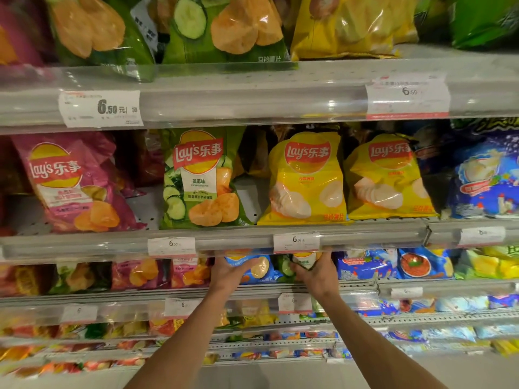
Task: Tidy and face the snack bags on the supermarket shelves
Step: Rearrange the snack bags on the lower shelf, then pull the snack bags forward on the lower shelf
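Supermarket shelves [252, 240] are stocked with chip bags: pink, green and yellow ones stand upright at eye level. You reach both arms into the shelf below. Your left hand [229, 272] lies flat, fingers spread, against a blue snack bag [261, 269]. Your right hand [317, 272] has its grip curled around a green snack bag [302, 261], just beside the blue one.

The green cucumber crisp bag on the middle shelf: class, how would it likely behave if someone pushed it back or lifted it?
The green cucumber bag looks puffed and crinkled, so it is probably light and would yield under fingers. Its glossy film may be slippery. Standing upright beside an open gap on the shelf, it could tip sideways.
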`<state>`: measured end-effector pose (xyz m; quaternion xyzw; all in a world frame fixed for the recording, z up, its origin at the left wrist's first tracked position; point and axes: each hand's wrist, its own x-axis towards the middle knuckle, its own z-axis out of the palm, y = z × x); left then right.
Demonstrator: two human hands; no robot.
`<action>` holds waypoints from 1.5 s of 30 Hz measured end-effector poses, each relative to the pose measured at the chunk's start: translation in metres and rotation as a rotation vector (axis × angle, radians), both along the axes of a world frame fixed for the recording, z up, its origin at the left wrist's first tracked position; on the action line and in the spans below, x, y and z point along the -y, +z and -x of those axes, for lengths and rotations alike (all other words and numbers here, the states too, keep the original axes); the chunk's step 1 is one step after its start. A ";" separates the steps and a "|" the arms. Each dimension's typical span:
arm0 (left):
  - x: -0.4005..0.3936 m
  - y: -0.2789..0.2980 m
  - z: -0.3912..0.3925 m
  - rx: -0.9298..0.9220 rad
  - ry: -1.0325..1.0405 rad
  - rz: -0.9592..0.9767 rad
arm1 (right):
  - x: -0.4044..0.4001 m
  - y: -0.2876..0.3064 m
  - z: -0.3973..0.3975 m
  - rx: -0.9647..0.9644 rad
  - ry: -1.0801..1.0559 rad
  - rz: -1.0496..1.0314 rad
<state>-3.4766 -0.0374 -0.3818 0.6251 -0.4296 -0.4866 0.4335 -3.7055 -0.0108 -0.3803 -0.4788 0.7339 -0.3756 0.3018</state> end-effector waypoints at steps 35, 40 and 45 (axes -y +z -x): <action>-0.006 -0.006 0.144 0.266 -0.025 0.058 | -0.113 0.011 0.115 0.094 -0.086 0.124; -0.013 -0.008 0.155 0.322 -0.034 0.068 | -0.118 0.004 0.119 0.132 -0.083 0.130; -0.015 -0.010 0.155 0.331 -0.134 0.040 | -0.125 0.003 0.109 0.138 -0.075 0.131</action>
